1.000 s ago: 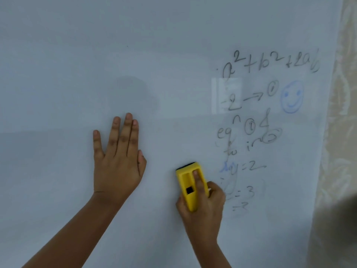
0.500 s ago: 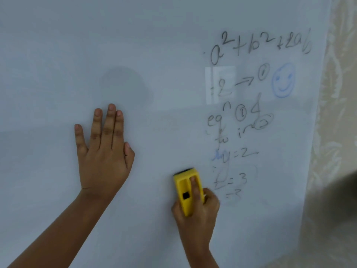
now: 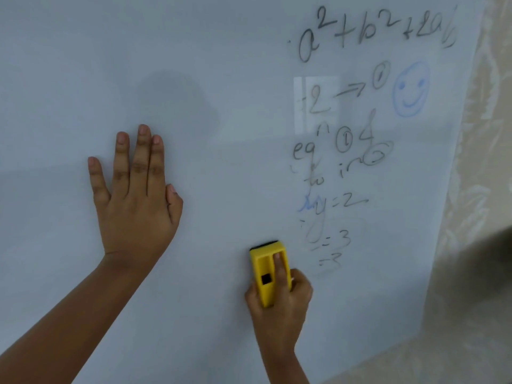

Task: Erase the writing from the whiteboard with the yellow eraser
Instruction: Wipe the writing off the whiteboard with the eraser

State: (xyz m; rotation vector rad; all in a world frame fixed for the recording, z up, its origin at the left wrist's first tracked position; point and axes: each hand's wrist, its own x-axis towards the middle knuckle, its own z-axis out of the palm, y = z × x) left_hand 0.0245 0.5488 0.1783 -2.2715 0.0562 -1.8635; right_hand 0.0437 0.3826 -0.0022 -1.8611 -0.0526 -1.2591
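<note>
The whiteboard (image 3: 221, 51) fills the view. Faded black and blue writing (image 3: 340, 134) runs down its right part, from a formula at the top to smudged numbers (image 3: 335, 245) lower down, with a blue smiley face (image 3: 411, 88) beside it. My right hand (image 3: 279, 306) grips the yellow eraser (image 3: 266, 270) and presses it flat on the board, just left of the lowest smudged numbers. One finger lies in the eraser's top groove. My left hand (image 3: 135, 195) rests flat on the board to the left, fingers together, holding nothing.
The board's right edge (image 3: 454, 162) runs down diagonally, with a pale patterned curtain (image 3: 482, 189) behind it. A dark blurred shape (image 3: 496, 245) sits at the right border. A bright window reflection (image 3: 315, 103) lies over the writing.
The eraser and my right hand slid slightly down and left on the board. The view shifted, so the writing now sits higher in the frame. My left hand stays flat on the board.
</note>
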